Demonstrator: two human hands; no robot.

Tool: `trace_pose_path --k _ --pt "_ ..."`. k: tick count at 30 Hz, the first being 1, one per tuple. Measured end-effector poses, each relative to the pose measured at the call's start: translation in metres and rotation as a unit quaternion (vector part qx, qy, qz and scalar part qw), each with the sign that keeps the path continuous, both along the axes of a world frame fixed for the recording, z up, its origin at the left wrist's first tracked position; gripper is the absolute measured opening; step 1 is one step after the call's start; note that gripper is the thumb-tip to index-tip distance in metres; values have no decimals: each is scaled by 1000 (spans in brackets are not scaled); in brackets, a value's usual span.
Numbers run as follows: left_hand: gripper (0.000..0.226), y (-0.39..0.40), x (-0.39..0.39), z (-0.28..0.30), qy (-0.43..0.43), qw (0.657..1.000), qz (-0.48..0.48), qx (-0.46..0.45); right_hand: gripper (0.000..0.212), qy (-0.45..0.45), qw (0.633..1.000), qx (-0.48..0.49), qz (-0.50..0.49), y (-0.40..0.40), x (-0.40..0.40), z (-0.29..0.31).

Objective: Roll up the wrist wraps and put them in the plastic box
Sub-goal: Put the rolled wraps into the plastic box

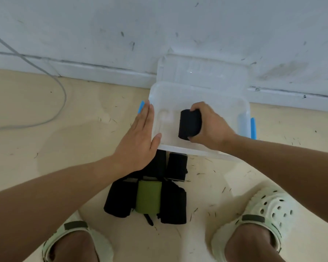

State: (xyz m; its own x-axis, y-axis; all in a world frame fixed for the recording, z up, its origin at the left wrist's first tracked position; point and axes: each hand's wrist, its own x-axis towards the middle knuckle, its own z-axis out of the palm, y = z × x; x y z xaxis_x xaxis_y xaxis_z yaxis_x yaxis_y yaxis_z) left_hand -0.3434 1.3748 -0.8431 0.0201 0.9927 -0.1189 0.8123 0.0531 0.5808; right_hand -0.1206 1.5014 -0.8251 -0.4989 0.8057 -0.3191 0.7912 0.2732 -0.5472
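Beige floor by white wall: your right hand (210,127) grips a rolled black wrist wrap (189,124) inside the clear plastic box (197,91), long axis toward you; your flat left hand (138,137) steadies its rim.

My arms were bare to past the elbows, no sleeves, nothing on either wrist. On my feet I wore pale green perforated clogs, the left clog (78,241) at seven o'clock, the right clog (261,214) at five, each with a dark olive strap.
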Motion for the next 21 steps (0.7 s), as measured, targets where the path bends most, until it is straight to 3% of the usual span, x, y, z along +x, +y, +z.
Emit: trace_pose_path --k 3,10,13,17,21 --pt "77 1 1 3 2 1000 5 -7 78 -47 999 -20 5 6 -18 -35" --pt "76 1 0 0 -8 1000 -1 -2 88 5 998 -66 -22 11 -58 -50" --pt "74 1 1 -2 -8 1000 -3 12 95 36 991 -128 -30 9 -72 -47" --pt "74 1 1 -5 -12 1000 6 19 76 136 951 -231 -151 8 -78 -37" --pt "74 1 1 -5 -6 1000 2 19 75 112 887 -295 -338 4 -76 -39"
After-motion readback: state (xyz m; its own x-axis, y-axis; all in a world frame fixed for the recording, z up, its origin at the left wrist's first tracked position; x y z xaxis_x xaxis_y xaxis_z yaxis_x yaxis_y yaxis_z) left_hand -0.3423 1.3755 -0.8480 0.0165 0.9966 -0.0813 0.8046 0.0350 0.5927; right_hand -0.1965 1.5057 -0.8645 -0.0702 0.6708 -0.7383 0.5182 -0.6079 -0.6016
